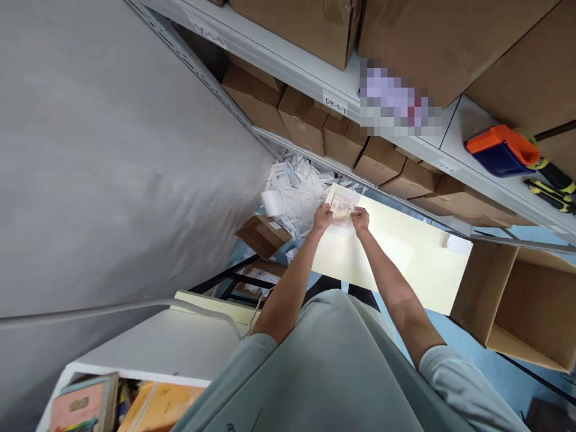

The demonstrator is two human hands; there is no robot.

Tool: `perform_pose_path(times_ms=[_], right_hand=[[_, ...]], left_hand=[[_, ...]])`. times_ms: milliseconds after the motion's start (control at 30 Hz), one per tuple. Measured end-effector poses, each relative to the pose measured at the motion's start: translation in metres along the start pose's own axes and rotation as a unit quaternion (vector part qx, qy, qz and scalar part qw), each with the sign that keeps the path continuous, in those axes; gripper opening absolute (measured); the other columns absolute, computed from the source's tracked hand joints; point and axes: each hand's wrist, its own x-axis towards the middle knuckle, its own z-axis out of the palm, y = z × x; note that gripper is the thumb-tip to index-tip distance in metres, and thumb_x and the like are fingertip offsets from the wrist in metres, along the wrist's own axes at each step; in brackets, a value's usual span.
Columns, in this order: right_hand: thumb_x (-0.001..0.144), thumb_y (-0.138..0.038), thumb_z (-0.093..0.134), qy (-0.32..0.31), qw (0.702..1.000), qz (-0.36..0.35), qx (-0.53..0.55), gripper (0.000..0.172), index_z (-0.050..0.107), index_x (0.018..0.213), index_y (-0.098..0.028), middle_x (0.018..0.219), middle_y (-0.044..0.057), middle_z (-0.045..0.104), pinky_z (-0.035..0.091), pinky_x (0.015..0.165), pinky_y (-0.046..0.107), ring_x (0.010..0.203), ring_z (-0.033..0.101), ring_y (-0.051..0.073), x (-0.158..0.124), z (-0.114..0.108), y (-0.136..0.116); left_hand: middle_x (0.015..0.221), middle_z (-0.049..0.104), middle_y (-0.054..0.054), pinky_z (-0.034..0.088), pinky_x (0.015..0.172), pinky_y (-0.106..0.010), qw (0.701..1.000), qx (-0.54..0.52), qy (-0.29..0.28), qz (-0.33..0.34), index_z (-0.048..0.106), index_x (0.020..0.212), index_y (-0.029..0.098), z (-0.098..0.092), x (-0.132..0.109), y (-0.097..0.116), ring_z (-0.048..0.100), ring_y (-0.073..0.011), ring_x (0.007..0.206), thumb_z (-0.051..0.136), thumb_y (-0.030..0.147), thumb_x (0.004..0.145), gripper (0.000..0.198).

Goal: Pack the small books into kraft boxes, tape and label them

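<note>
Between my two hands a small clear plastic packet [344,205] with a pinkish printed pattern lies on, or just above, the pale yellow tabletop [391,240]. My left hand [323,217] has its fingers closed on the packet's left edge. On the opposite edge, my right hand [360,219] pinches it with the fingertips. What the packet holds is too small to make out. Both arms reach straight forward over the table's near edge.
White paper strips [294,186] are heaped left of the table, beside a small cardboard box [263,236]. A large open carton [535,300] stands at right. Shelves with brown boxes [306,120] run along the back; a tape dispenser [501,150] lies on the upper shelf.
</note>
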Motion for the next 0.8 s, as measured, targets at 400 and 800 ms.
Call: perform_pose_path(times_ms=[400, 800], right_hand=[[0.079, -0.031, 0.065, -0.017, 0.995, -0.094, -0.016, 0.029, 0.073, 0.104, -0.020, 0.117, 0.012, 0.081, 0.056, 0.105, 0.040, 0.104, 0.073, 0.024, -0.035, -0.047, -0.002], [0.087, -0.059, 0.070, -0.177, 0.924, -0.339, 0.001, 0.048, 0.077, 0.112, -0.018, 0.124, 0.018, 0.080, 0.060, 0.100, 0.048, 0.111, 0.074, 0.029, -0.129, -0.158, -0.012]], left_hand=[[0.133, 0.079, -0.015, 0.052, 0.120, -0.044, 0.995, -0.046, 0.006, 0.087, 0.078, 0.120, 0.018, -0.018, -0.047, 0.015, 0.072, -0.0302, 0.130, 0.068, 0.010, 0.085, 0.037], [0.119, 0.084, -0.013, 0.062, 0.100, -0.039, 0.949, -0.190, 0.142, 0.208, 0.076, 0.118, 0.018, -0.047, -0.231, 0.017, 0.080, -0.0241, 0.110, 0.064, 0.020, 0.096, 0.025]])
